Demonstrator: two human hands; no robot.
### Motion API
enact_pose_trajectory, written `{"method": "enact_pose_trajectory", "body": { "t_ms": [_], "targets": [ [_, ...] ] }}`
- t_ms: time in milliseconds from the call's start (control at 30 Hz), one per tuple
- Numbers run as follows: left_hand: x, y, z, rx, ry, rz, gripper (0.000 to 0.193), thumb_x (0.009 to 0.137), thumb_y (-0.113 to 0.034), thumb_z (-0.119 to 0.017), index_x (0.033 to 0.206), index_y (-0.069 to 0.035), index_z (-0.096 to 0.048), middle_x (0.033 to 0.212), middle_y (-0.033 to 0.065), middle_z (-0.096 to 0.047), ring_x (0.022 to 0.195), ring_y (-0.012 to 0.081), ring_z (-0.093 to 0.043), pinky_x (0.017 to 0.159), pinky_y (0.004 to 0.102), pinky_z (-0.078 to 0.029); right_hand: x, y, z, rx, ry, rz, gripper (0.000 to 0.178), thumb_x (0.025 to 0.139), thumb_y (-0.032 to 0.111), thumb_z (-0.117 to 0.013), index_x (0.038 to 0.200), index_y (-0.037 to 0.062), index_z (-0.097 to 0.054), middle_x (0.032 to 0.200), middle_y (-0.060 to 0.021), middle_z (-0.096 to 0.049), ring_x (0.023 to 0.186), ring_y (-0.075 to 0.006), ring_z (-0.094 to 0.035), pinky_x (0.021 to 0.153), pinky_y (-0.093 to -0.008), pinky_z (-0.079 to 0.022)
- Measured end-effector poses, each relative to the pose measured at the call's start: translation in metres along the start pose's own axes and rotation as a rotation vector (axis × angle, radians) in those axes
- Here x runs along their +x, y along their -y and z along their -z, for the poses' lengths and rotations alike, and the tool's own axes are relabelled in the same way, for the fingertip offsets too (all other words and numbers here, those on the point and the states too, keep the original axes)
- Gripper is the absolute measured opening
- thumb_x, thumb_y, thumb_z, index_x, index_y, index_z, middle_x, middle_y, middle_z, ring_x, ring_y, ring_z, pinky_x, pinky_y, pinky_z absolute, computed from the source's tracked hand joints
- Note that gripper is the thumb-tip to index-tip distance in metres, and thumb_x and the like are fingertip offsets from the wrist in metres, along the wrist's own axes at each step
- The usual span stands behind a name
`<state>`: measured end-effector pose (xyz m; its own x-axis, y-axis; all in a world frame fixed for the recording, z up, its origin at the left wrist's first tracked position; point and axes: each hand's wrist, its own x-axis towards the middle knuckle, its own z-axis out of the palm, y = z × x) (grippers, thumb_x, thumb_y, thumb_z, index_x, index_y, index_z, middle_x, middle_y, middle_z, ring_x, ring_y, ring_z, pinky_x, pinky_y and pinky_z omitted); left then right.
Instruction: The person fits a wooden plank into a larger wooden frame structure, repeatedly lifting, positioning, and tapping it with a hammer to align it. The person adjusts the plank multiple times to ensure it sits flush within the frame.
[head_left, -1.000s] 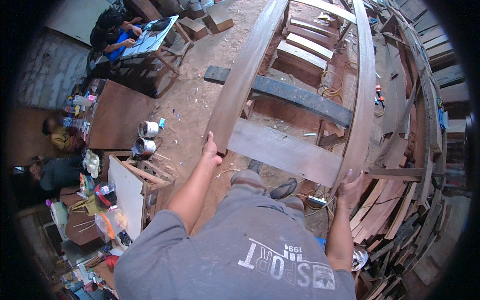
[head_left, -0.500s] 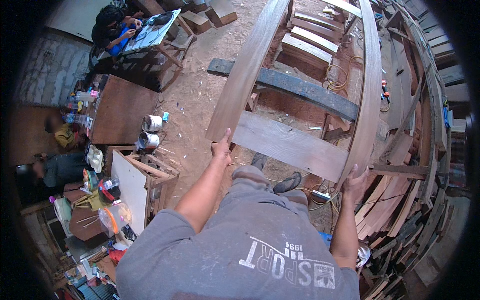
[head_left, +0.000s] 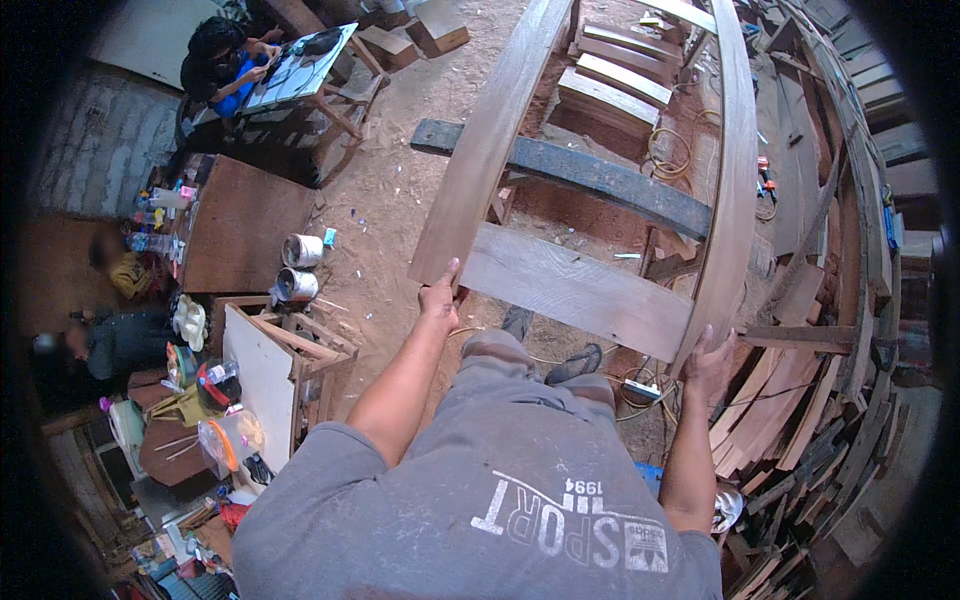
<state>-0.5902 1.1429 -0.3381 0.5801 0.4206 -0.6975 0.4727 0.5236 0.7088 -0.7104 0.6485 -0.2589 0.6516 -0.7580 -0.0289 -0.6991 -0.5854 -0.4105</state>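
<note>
Left hand [head_left: 438, 297] holding near-left end of wooden frame [head_left: 580, 290]; right hand [head_left: 708, 362] gripping near-right end.

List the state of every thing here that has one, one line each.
Wooden frame, held at its near end
Left hand, gripping the near left corner
Right hand, gripping the near right corner
Dark beam, lying crosswise under the frame
Yellow cable, coiled
White buckets, standing side by side

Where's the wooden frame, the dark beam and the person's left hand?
Wooden frame [head_left: 575, 290]: head view, on its near crosspiece.
Dark beam [head_left: 610, 186]: head view, on its middle.
Left hand [head_left: 437, 300]: head view, mid-hand.
</note>
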Motion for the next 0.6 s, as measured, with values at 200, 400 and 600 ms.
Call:
{"method": "enact_pose_trajectory", "body": {
  "t_ms": [200, 400, 600],
  "targets": [
    [0.032, -0.001, 0.017, -0.048, 0.199, 0.218, 0.055, 0.087, -0.026, -0.09, 0.131, -0.008, -0.063, 0.119, 0.0069, -0.071, 0.103, 0.0248, -0.068, 0.087, 0.0409, -0.058, -0.003, 0.012, 0.018, -0.008, 0.051, 0.012, 0.081, 0.105, 0.059, -0.048, 0.155, -0.0042, -0.043, 0.156, -0.0289, -0.049, 0.147, -0.0412, -0.047, 0.123, -0.0465, -0.036],
    [0.01, -0.005, 0.008, 0.019, 0.035, 0.131, 0.054, 0.089, -0.03, -0.088, 0.132, -0.008, -0.065, 0.121, 0.0081, -0.071, 0.109, 0.0263, -0.068, 0.094, 0.0403, -0.057, 0.003, -0.006, -0.001, -0.119, -0.085, 0.002, 0.08, 0.103, 0.066, -0.046, 0.16, 0.0107, -0.039, 0.146, -0.0288, -0.059, 0.123, -0.0502, -0.064, 0.099, -0.0574, -0.052],
    [-0.005, -0.03, 0.004, 0.016, 0.13, 0.255, 0.052, 0.091, -0.031, -0.087, 0.132, -0.008, -0.065, 0.125, 0.0079, -0.07, 0.114, 0.0258, -0.066, 0.098, 0.0419, -0.055, 0.004, -0.017, -0.012, -0.101, -0.052, -0.039, 0.077, 0.103, 0.063, -0.049, 0.158, 0.0089, -0.04, 0.14, -0.029, -0.062, 0.12, -0.0503, -0.065, 0.098, -0.0565, -0.052]
  ]
}}
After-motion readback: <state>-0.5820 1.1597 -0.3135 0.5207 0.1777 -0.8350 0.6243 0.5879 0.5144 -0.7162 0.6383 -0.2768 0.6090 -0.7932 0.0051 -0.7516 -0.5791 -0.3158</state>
